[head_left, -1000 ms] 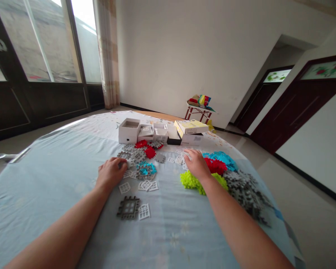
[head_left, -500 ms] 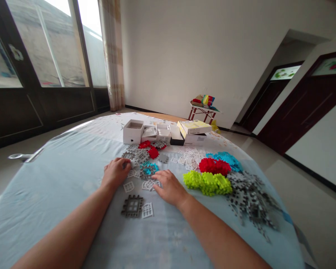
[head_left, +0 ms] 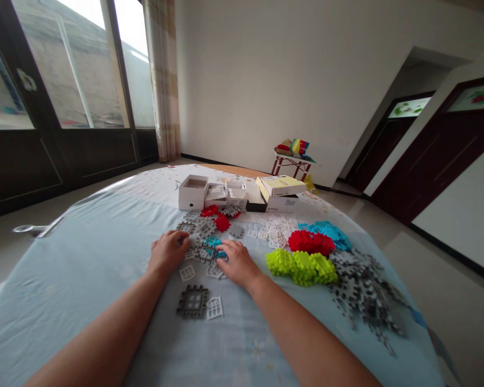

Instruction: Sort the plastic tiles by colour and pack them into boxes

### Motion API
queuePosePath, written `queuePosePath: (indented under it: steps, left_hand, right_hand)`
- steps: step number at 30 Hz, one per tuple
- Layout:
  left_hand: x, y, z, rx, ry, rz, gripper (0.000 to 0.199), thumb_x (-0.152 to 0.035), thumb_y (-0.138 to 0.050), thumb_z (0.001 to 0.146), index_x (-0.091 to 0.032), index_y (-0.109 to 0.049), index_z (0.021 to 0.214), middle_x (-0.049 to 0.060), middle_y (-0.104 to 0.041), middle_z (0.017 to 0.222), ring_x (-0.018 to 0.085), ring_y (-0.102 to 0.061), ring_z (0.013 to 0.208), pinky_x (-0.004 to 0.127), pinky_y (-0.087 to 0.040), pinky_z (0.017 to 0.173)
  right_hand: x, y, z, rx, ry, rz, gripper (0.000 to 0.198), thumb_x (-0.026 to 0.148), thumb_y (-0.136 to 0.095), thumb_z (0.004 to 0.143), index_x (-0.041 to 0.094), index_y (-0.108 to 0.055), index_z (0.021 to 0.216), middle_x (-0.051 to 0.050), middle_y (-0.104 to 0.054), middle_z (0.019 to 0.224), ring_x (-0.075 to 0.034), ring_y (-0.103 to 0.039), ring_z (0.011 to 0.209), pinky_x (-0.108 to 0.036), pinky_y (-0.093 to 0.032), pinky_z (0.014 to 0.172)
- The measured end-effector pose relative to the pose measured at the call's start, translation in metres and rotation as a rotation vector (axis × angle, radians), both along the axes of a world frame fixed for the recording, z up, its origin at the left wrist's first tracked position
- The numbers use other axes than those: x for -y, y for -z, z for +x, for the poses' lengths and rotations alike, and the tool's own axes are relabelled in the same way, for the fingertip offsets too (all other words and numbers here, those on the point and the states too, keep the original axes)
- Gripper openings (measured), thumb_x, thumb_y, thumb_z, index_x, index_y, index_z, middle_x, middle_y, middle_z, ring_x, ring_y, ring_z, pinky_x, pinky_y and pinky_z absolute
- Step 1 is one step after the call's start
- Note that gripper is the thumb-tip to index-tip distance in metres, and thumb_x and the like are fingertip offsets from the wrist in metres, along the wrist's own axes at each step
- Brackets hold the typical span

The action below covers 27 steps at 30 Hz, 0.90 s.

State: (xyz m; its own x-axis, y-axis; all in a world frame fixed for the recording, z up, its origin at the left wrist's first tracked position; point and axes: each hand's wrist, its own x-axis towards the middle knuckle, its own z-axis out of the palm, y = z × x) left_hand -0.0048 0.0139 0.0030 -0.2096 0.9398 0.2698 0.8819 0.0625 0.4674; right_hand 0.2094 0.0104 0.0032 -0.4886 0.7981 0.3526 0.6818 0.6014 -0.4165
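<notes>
My left hand (head_left: pixel 169 251) rests at the left edge of the middle pile, its fingers curled in; a small dark bit shows by the fingertips, too little to name. My right hand (head_left: pixel 239 264) is open, fingers stretched over a blue interlocking piece (head_left: pixel 212 241) and a grey square frame piece (head_left: pixel 205 254). White window pieces lie under and beside this hand. Closer to me are a dark grey frame piece (head_left: pixel 192 301) with a window in it and a white window piece (head_left: pixel 215 307). A single white window piece (head_left: pixel 187 273) lies between the hands.
Behind the pile stand an open white box (head_left: pixel 193 200) and several smaller boxes. To the right lie heaps of white window pieces (head_left: pixel 280 228), red pieces (head_left: pixel 310 243), lime pieces (head_left: pixel 300 267), blue pieces (head_left: pixel 334 234) and grey pieces (head_left: pixel 365 287). A pale blue cloth (head_left: pixel 92 269) covers the table.
My right hand has shifted slightly left, its fingers now over the blue and grey pieces. My left hand stays almost where it was. The view has tilted up slightly.
</notes>
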Motion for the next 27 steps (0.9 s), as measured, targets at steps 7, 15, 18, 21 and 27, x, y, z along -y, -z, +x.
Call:
queuePosePath:
  steps: [7,15,18,21,27]
  left_hand:
    - [0.001,-0.003,0.002,0.002,0.001,0.001,0.033,-0.037,-0.040,0.079,-0.025,-0.065,0.097,0.005,-0.064,0.103,0.024,-0.056,0.101,0.038,-0.039,0.086]
    - [0.000,-0.008,0.002,0.002,-0.003,-0.032,0.036,-0.038,-0.040,0.078,-0.022,-0.065,0.099,0.006,-0.064,0.107,0.024,-0.057,0.098,0.036,-0.040,0.085]
    - [0.000,-0.009,0.001,-0.019,0.007,-0.047,0.038,-0.039,-0.039,0.079,-0.021,-0.065,0.100,0.008,-0.063,0.107,0.024,-0.058,0.096,0.036,-0.041,0.082]
    - [-0.005,-0.007,-0.004,-0.045,0.013,-0.051,0.038,-0.041,-0.040,0.079,-0.022,-0.064,0.101,0.008,-0.063,0.108,0.024,-0.059,0.089,0.035,-0.042,0.078]
    - [-0.018,0.004,-0.014,-0.080,-0.004,-0.066,0.034,-0.045,-0.040,0.079,-0.028,-0.064,0.098,0.002,-0.065,0.106,0.021,-0.058,0.083,0.032,-0.043,0.073]
  right_hand:
    - [0.009,-0.010,0.000,0.039,-0.023,0.056,0.042,0.027,-0.066,0.072,0.023,-0.058,0.113,-0.007,-0.053,0.123,-0.023,-0.043,0.113,-0.039,-0.033,0.095]
    - [0.009,-0.007,-0.022,0.106,-0.134,0.156,0.024,0.032,-0.065,0.077,0.023,-0.063,0.099,-0.002,-0.061,0.111,-0.020,-0.045,0.108,-0.035,-0.031,0.093]
    - [0.012,-0.011,-0.024,0.091,-0.118,0.209,0.018,0.036,-0.061,0.081,0.022,-0.064,0.092,-0.002,-0.062,0.108,-0.019,-0.045,0.108,-0.034,-0.031,0.092]
    - [0.017,-0.026,-0.012,0.049,-0.070,0.215,0.019,0.036,-0.051,0.088,0.021,-0.062,0.087,-0.002,-0.064,0.103,-0.017,-0.050,0.103,-0.031,-0.033,0.090]
    - [0.035,-0.066,0.067,-0.055,0.054,0.189,0.023,0.029,-0.040,0.093,0.020,-0.061,0.090,-0.003,-0.064,0.093,-0.016,-0.054,0.096,-0.030,-0.038,0.087]
